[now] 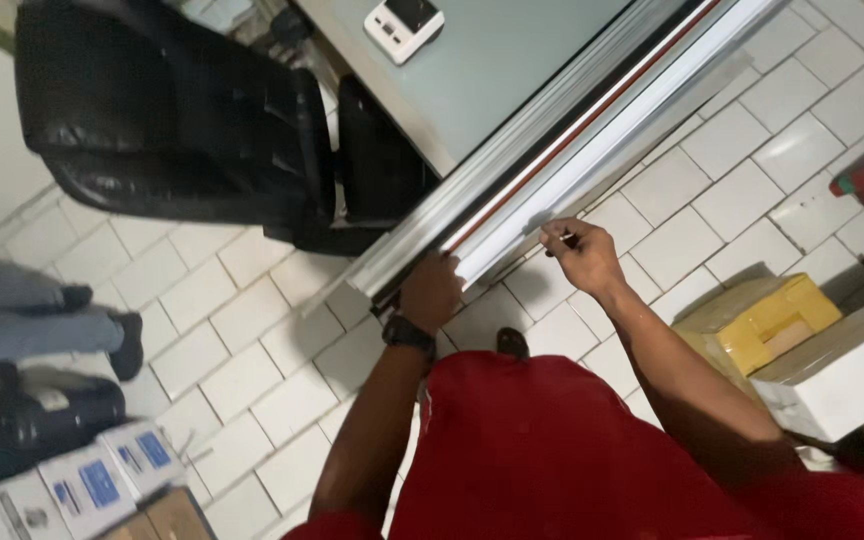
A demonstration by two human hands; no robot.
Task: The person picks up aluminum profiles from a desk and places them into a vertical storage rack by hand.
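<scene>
A bundle of long metal profiles [592,125], silver and white with a dark red strip, runs diagonally from the top right down to the middle. My left hand [430,292], with a dark watch on the wrist, grips the near end of the bundle from below. My right hand [580,254] holds a small dark pen-like tool with its tip against the white profile near that end. I wear a red shirt [552,450].
A glass-topped desk [492,70] with a small white device [404,25] stands behind the profiles. A black chair [172,120] is at top left. Another person's legs [42,320] lie at left. Boxes [82,485] sit bottom left, yellow and white boxes [782,330] at right.
</scene>
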